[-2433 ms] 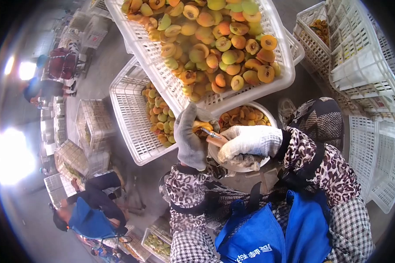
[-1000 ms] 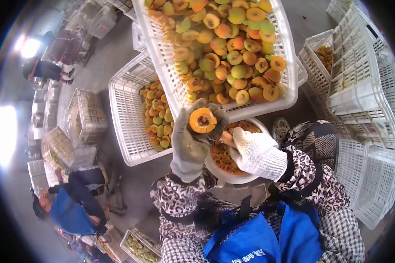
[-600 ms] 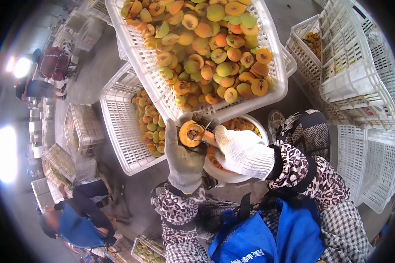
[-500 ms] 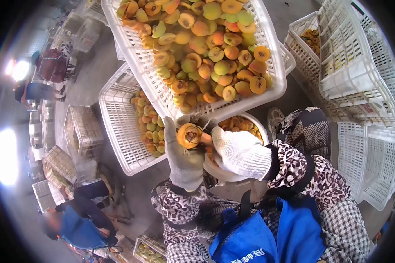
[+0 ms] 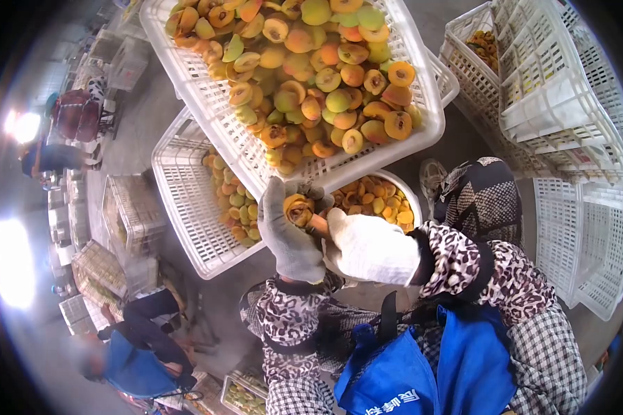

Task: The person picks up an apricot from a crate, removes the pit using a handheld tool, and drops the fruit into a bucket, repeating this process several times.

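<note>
My left hand (image 5: 287, 238), in a grey-white knit glove, cradles an apricot half (image 5: 298, 210) with its cut face up. My right hand (image 5: 375, 249), in a white glove, is closed around what looks like a small tool with a brown handle (image 5: 318, 225). The tool's end meets the apricot's cut face; its tip is hard to make out. Just beyond both hands, a tilted white crate (image 5: 356, 166) holds many apricots (image 5: 311, 107), several of them halved. Behind my right hand a white bucket (image 5: 410, 194) contains apricot pieces (image 5: 377, 200).
Below the tilted crate stands another white crate (image 5: 180, 173) with whole-looking apricots (image 5: 239, 200). Stacked white crates (image 5: 547, 104) rise at the right. A seated person in blue (image 5: 138, 366) is at lower left; more crates (image 5: 131, 207) line the left side.
The view has shifted slightly, and the crates sit a little higher and further left. The brown-handled tool has moved across the apricot's cut face; both hands keep their hold.
</note>
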### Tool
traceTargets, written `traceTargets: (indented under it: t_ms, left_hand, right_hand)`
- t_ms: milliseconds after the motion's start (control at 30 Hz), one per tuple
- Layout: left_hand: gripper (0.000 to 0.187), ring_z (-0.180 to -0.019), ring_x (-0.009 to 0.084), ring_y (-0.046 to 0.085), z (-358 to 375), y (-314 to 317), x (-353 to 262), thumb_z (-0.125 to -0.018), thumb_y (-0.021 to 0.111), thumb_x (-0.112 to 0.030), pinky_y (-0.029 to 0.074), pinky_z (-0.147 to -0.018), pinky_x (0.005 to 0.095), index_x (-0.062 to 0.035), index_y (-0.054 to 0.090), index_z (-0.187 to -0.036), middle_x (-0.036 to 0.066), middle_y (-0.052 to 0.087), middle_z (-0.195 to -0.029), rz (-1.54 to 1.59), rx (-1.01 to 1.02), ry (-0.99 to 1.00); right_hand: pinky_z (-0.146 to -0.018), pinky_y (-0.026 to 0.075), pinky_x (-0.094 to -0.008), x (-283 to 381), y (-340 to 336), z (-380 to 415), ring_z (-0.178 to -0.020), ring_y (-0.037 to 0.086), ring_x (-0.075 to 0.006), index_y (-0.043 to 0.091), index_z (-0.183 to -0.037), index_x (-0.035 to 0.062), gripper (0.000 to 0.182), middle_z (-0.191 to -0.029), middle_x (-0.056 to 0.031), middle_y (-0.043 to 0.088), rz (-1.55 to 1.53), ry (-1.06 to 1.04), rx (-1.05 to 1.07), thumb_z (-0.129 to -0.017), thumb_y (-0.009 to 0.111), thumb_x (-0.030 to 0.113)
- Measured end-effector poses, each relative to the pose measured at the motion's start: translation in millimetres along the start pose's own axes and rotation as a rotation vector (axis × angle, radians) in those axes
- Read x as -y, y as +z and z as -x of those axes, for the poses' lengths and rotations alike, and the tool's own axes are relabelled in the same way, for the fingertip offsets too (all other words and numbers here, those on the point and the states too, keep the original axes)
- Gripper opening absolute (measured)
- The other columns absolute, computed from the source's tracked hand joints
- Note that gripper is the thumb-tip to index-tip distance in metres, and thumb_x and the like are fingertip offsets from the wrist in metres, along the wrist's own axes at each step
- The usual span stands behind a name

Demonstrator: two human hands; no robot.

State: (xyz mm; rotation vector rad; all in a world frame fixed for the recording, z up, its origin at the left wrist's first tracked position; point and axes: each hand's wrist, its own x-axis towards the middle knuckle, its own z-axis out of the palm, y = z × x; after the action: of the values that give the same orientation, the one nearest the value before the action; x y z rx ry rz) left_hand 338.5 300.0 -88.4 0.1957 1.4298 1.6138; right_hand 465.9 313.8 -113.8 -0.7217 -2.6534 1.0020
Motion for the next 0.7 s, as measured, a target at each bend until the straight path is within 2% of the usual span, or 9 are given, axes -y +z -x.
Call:
traceTargets:
  t_ms: [33,67,200,267,333,467,633,667,700]
  left_hand:
    - [0.035,-0.074,0.0219,0.061,4.0,4.5,-3.2,-0.097,0.051,-0.037,0.053,-0.067,0.0337,-0.003,0.057,-0.092,0.011,0.061,-0.083,0.008,-0.022,-0.015]
    - [0.033,-0.076,0.0215,0.061,7.1,5.8,-5.2,-0.097,0.051,-0.036,0.053,-0.068,0.0334,-0.0033,0.057,-0.093,0.011,0.061,-0.085,0.015,-0.045,-0.03]
    - [0.031,-0.081,0.0212,0.061,0.1,-18.4,0.6,-0.098,0.05,-0.034,0.053,-0.069,0.0333,-0.0034,0.056,-0.094,0.011,0.061,-0.089,-0.146,0.047,0.14]
    - [0.026,-0.078,0.0166,0.064,0.6,-26.6,-1.1,-0.096,0.05,-0.001,0.054,-0.069,0.0265,0.0039,0.047,-0.121,0.012,0.061,-0.097,-0.186,0.183,0.018]
    - [0.023,-0.077,0.0181,0.064,0.6,-30.9,0.5,-0.097,0.051,-0.006,0.054,-0.068,0.0273,0.0037,0.049,-0.118,0.013,0.062,-0.094,-0.184,0.155,0.007]
    - [0.028,-0.071,0.0237,0.064,-0.7,-26.2,-2.2,-0.099,0.05,-0.024,0.054,-0.066,0.0315,0.0024,0.054,-0.104,0.014,0.062,-0.084,0.0,0.054,-0.166]
    - [0.034,-0.069,0.0261,0.064,2.8,-22.5,-0.3,-0.098,0.05,-0.032,0.054,-0.063,0.0354,0.0002,0.056,-0.09,0.014,0.062,-0.077,0.028,-0.031,-0.089]
    - [0.033,-0.068,0.0256,0.064,3.5,-22.5,0.3,-0.097,0.052,-0.031,0.054,-0.063,0.036,0.0001,0.057,-0.088,0.014,0.062,-0.076,0.027,-0.05,-0.044]
    - [0.033,-0.068,0.0256,0.064,3.8,-21.3,-0.6,-0.097,0.052,-0.031,0.054,-0.063,0.036,0.0001,0.057,-0.088,0.014,0.062,-0.076,0.024,-0.05,-0.042]
  right_hand:
    - [-0.055,0.052,-0.0437,3.8,-3.1,-0.9,-0.066,0.065,-0.0362,0.054,-0.095,-0.002,0.023,-0.07,-0.0207,0.062,0.413,-0.158,0.045,-0.09,0.054,0.02]
    - [-0.054,0.052,-0.0432,6.3,-9.4,-1.1,-0.068,0.066,-0.0362,0.053,-0.101,-0.0019,0.026,-0.072,-0.0209,0.062,-0.207,0.284,0.011,-0.091,0.054,0.022]
    - [-0.06,0.053,-0.0456,7.0,-37.6,-6.5,-0.074,0.068,-0.0344,0.053,-0.113,0.0015,0.031,-0.085,-0.0231,0.064,-0.037,0.307,0.129,-0.093,0.053,0.025]
    - [-0.062,0.053,-0.0458,2.6,-31.7,-5.9,-0.075,0.068,-0.0339,0.053,-0.116,0.003,0.032,-0.087,-0.0228,0.065,-0.014,0.301,0.13,-0.093,0.053,0.025]
    - [-0.063,0.053,-0.046,0.3,-20.8,-5.4,-0.075,0.068,-0.0335,0.053,-0.118,0.0045,0.032,-0.089,-0.0224,0.065,-0.001,0.304,0.133,-0.093,0.053,0.025]
    - [-0.06,0.052,-0.0414,-0.2,1.2,-6.7,-0.07,0.066,-0.0328,0.056,-0.115,0.0051,0.029,-0.084,-0.0184,0.065,-0.556,0.563,0.274,-0.093,0.052,0.023]
    - [-0.05,0.048,-0.0328,-7.6,26.1,1.5,-0.056,0.059,-0.0227,0.058,-0.096,0.0005,0.025,-0.063,-0.0091,0.057,-0.199,-0.033,-0.097,-0.091,0.054,0.024]
    - [-0.05,0.048,-0.0328,-0.8,5.9,-3.6,-0.056,0.059,-0.0227,0.058,-0.096,0.0005,0.025,-0.063,-0.0091,0.057,-0.201,-0.034,-0.1,-0.091,0.054,0.024]
    - [-0.048,0.046,-0.0306,5.7,-21.2,-7.0,-0.053,0.056,-0.0188,0.058,-0.094,0.0006,0.023,-0.063,-0.0069,0.055,-0.656,0.241,0.158,-0.089,0.054,0.023]
